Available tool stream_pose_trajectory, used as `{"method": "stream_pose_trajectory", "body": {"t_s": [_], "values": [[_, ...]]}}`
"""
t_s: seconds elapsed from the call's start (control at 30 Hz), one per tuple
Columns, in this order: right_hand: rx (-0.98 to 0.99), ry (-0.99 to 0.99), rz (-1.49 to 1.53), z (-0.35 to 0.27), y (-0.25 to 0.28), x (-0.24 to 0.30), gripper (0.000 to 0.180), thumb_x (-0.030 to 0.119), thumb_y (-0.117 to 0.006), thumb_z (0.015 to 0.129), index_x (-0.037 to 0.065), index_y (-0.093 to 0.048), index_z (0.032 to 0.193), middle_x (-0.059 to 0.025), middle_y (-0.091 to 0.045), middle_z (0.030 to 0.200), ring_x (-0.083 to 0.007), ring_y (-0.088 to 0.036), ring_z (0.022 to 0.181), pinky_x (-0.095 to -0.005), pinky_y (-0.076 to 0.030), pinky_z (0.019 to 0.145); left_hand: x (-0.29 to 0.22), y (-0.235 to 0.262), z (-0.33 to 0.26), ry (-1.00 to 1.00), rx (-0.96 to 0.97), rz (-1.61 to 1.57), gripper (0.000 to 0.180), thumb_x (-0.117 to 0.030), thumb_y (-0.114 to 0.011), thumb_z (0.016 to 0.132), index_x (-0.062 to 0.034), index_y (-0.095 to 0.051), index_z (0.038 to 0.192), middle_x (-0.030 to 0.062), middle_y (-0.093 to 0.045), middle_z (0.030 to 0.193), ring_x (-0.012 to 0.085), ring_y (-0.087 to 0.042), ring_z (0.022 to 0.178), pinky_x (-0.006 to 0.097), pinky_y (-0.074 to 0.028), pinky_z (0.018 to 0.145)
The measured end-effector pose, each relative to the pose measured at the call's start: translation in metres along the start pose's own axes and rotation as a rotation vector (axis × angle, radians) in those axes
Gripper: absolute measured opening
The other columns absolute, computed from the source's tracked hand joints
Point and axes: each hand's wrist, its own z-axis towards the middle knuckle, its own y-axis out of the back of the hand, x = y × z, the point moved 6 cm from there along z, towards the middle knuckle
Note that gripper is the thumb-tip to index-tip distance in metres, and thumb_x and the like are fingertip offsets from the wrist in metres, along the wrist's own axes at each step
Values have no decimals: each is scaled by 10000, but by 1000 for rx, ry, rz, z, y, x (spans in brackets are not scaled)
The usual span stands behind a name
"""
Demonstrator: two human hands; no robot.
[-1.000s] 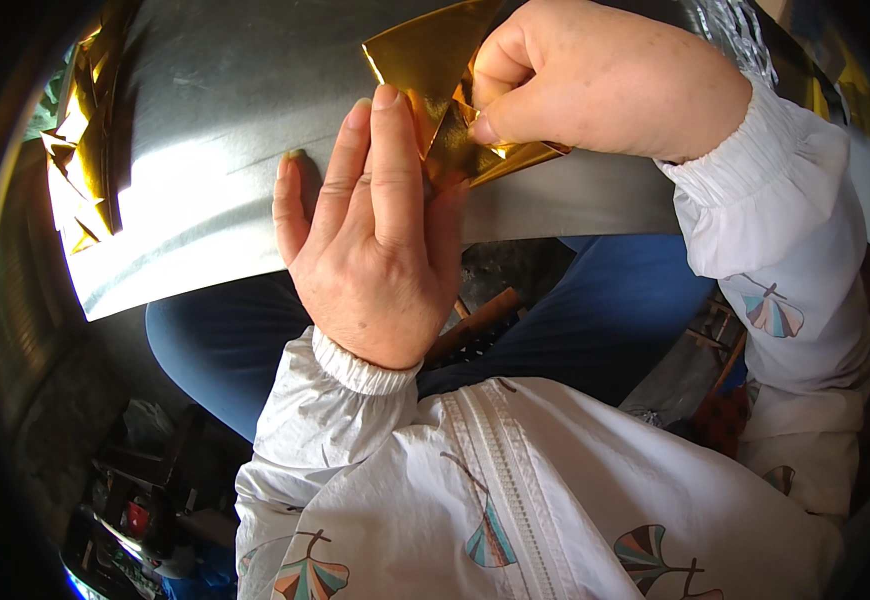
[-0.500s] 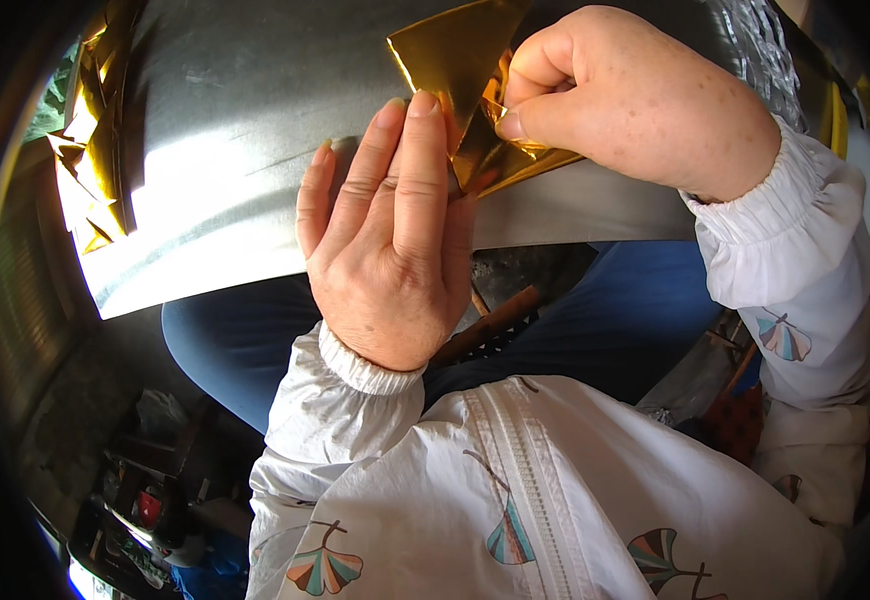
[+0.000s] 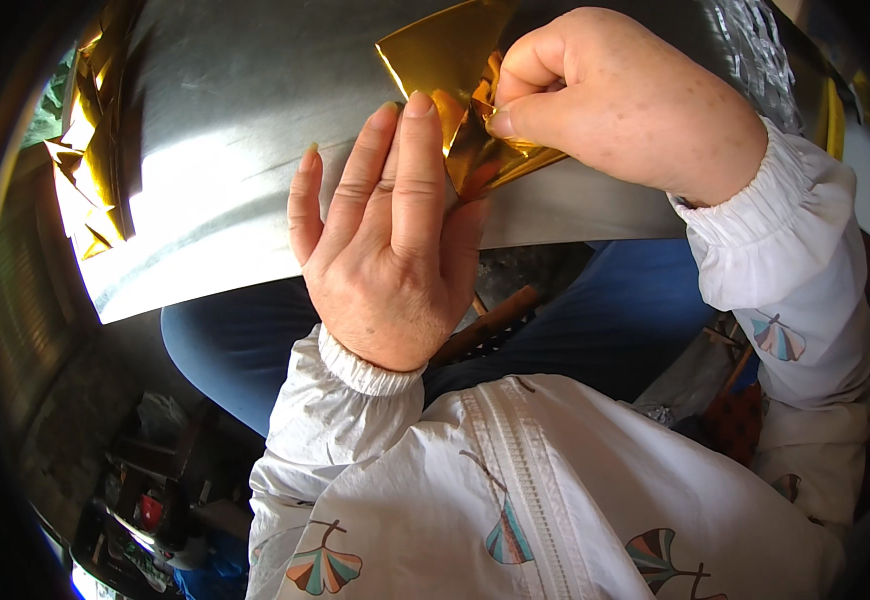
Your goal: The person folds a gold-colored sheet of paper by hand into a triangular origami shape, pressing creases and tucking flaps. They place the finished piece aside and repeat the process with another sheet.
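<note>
A shiny gold foil sheet (image 3: 435,50), partly folded, lies on the grey metal-like board (image 3: 255,90) across my lap. My left hand (image 3: 385,230) lies flat at the sheet's left side, fingers stretched out, with the longest fingertips touching the foil's edge. On the other side, my right hand (image 3: 625,100) pinches a creased flap of the foil between thumb and bent index finger. Its remaining fingers are curled out of sight. The foil's far end runs past the top of the view.
Folded gold foil pieces (image 3: 100,150) are stacked at the board's left edge. Crinkled clear plastic (image 3: 750,50) lies at the far right. Under the board are my blue-clad legs (image 3: 595,310). Dark clutter with a red item (image 3: 150,512) sits on the lower left.
The gold foil and my right hand have shifted slightly left. My left little finger has spread a bit further outward, and the pinch on the flap continues.
</note>
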Motion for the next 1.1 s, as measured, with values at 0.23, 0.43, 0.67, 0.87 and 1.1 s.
{"method": "stream_pose_trajectory", "body": {"t_s": [0.23, 0.43, 0.67, 0.87, 1.1], "values": [[-13, 134, 16, 0, 3, -1, 182, 117, -591, 825, -46, -666, 798, -270, -594, 714, -421, -595, 643, -414, -487, 612, -4, -4, 1, 0, -66, 94, 530, -277, -679, 859, -75, -582, 1339, 26, -682, 1213, 202, -607, 1198, 497, -240, 1134], [151, -43, -127, 18, -2, -14, 203, 167, -604, 826, -3, -715, 831, -227, -655, 766, -370, -647, 690, -399, -519, 673, -7, -9, -7, -42, 102, 161, 454, -317, -573, 958, -105, -583, 1359, 81, -520, 1442, 235, -436, 1383, 524, -98, 1192], [80, 54, -60, 16, -10, -20, 190, 137, -639, 821, -32, -662, 737, -72, -597, 586, -119, -521, 536, -294, -421, 528, -5, -17, -12, -201, 252, 131, 639, -583, -337, 992, -180, -444, 1476, 58, -425, 1518, 246, -359, 1425, 500, -154, 1193], [92, 46, 5, 15, -9, -25, 185, 127, -614, 815, -33, -661, 734, -55, -582, 580, -99, -505, 536, -291, -405, 522, -7, -20, -16, -279, 239, 226, 625, -634, -289, 972, -297, -427, 1481, 18, -405, 1532, 235, -349, 1427, 497, -165, 1188], [137, -41, 28, 13, -7, -30, 209, 149, -601, 880, -28, -674, 794, -24, -604, 627, -71, -509, 581, -264, -404, 548, -8, -20, -15, -255, 224, 247, 669, -670, -279, 952, -289, -423, 1483, 14, -409, 1530, 228, -352, 1426, 499, -179, 1180]]}}
